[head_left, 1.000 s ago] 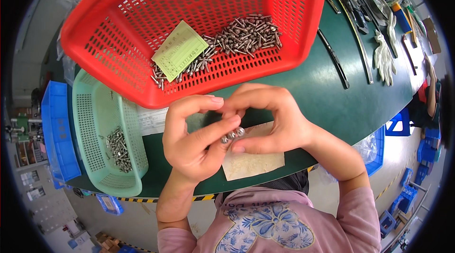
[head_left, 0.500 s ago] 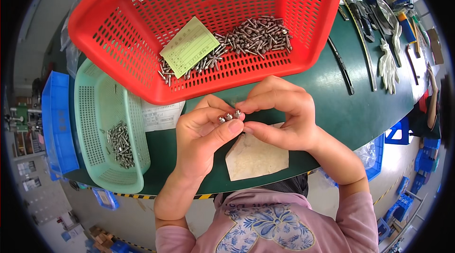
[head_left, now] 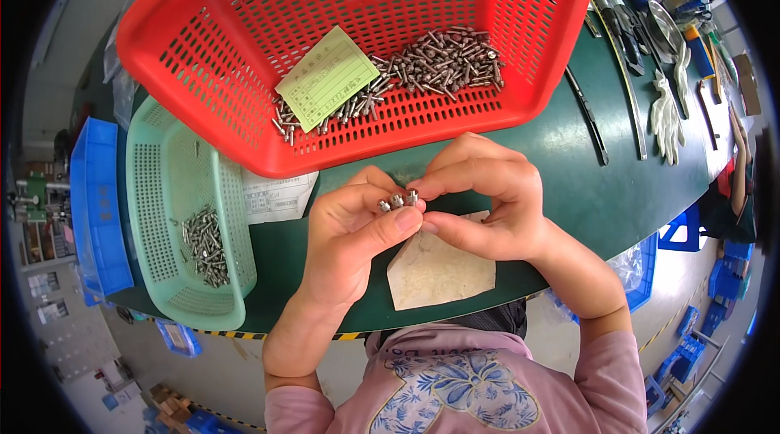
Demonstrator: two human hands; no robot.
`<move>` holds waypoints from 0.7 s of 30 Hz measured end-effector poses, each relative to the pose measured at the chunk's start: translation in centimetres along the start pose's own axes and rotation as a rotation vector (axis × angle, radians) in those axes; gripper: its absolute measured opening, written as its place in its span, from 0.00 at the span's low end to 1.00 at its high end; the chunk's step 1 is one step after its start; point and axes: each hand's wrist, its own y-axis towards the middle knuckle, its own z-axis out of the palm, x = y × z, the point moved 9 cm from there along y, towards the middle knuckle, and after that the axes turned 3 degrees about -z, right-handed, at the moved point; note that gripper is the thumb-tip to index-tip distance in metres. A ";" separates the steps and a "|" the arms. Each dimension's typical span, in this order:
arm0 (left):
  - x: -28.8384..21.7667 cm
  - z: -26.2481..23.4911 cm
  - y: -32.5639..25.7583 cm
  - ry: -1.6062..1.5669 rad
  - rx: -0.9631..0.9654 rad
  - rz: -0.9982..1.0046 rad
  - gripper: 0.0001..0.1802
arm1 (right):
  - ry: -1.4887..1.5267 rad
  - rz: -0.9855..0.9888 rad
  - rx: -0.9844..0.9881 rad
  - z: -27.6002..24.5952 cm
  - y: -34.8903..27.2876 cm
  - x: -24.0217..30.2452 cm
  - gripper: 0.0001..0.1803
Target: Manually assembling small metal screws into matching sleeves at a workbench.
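Observation:
Three small silver metal pins (head_left: 396, 201) with wider, stepped heads stand side by side in my left hand (head_left: 345, 231), pinched between its thumb and fingers. My right hand (head_left: 500, 202) is closed at the rightmost pin, index fingertip by its head and thumb lower down; the lower ends of the pins are hidden by my fingers. Beyond the hands, a large red slotted basket (head_left: 390, 129) holds a heap of similar metal pins (head_left: 447, 60) and a yellow-green paper card (head_left: 327, 78). A light green basket (head_left: 244, 259) at the left holds another pile of pins (head_left: 205, 247).
Below my hands, a worn beige pad (head_left: 443, 275) lies on the dark green table (head_left: 577, 190). A printed sheet (head_left: 280, 197) sticks out beside the green basket. Blue bin (head_left: 101, 206) far left; white glove (head_left: 666, 121) and tools at right. Another person's arm (head_left: 741, 162) shows far right.
Both hands stay at almost the same place, with only a slight shift of the fingers and pins. The view has moved a little; the baskets look unchanged.

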 end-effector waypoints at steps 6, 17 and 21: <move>0.1 0.0 -0.1 -0.006 -0.016 -0.014 0.02 | -0.009 0.002 0.001 0.0 0.1 0.1 0.12; -3.5 1.0 -0.9 0.517 -0.073 0.411 0.05 | -0.043 -0.041 -0.016 -0.3 0.1 0.6 0.15; -3.5 1.0 -0.9 0.539 -0.076 0.412 0.05 | -0.033 -0.037 -0.021 -0.3 0.0 0.5 0.15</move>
